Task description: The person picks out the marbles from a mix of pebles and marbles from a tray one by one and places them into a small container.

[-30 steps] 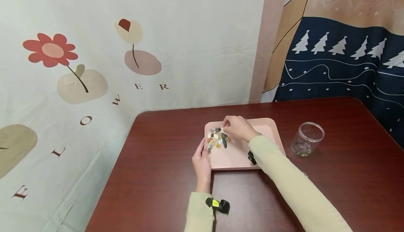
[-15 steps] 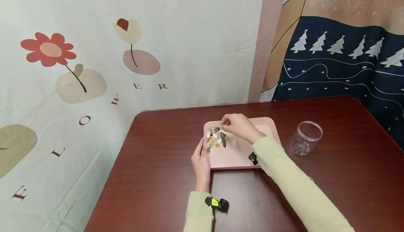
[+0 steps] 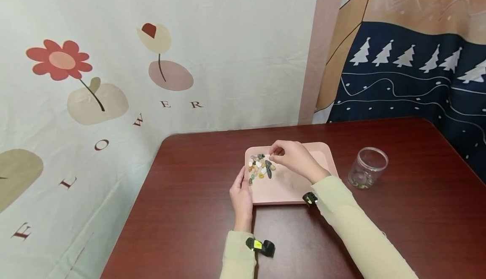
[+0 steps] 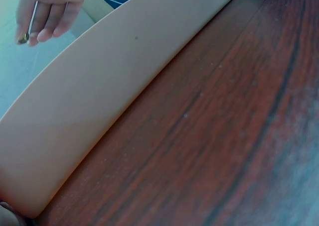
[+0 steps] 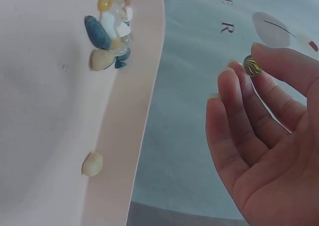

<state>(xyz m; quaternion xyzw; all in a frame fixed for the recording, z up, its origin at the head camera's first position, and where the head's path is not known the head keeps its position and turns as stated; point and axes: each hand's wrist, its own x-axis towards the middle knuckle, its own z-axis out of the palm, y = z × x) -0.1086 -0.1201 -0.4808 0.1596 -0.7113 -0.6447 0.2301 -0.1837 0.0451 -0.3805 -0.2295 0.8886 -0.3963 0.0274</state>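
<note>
My right hand [image 3: 298, 159] hovers over the far part of a pink tray [image 3: 288, 192]. Between thumb and fingertip it pinches a small round marble [image 5: 252, 65], striped dark green and yellow, while the other fingers are loosely bent. Mixed pebbles [image 3: 259, 166], white, yellow and dark grey, lie in a cluster on the tray's left side, just left of that hand. At the tray's left edge, my left hand [image 3: 241, 196] holds the rim. Only a bit of a finger [image 4: 7, 216] shows in the left wrist view, so most of that grip is hidden.
A clear round jar [image 3: 369, 167] stands right of the tray, with small greenish pieces at its bottom. One pale pebble [image 5: 92, 164] lies apart near the tray wall. The dark red wooden table [image 3: 190, 211] meets a printed cloth [image 3: 243, 59] behind.
My right hand has shifted slightly right and its wrist has drawn back, with the fingers raised above the tray. My left hand and the pebbles stay nearly the same.
</note>
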